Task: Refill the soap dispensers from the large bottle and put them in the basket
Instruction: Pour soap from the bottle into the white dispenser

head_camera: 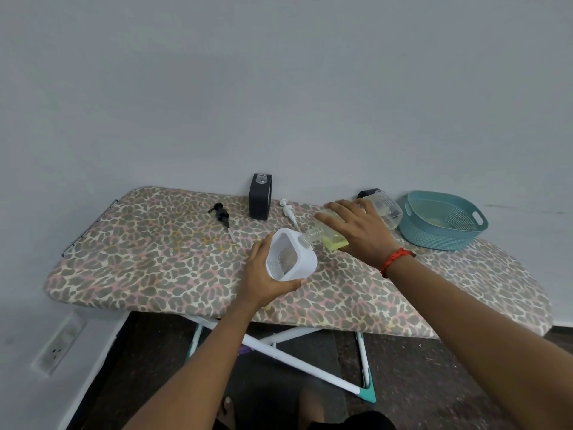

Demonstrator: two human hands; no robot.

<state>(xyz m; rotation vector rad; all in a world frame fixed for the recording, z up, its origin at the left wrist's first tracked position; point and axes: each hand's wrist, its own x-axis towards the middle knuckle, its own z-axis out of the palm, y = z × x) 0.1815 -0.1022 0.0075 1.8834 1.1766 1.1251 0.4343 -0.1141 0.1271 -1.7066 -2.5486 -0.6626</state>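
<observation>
white dispenser (291,259) is gripped by the left hand (263,274) near the ironing board's (155,259) front edge, mouth tipped right. large bottle (350,225) is clasped by the right hand (356,231), long axis lying right-to-left, neck touching the mouth. basket (443,221) is at the far right corner.

Single head-worn wide-angle view, looking forward and down from close above the ironing board (155,262) toward the wall (279,88).
</observation>
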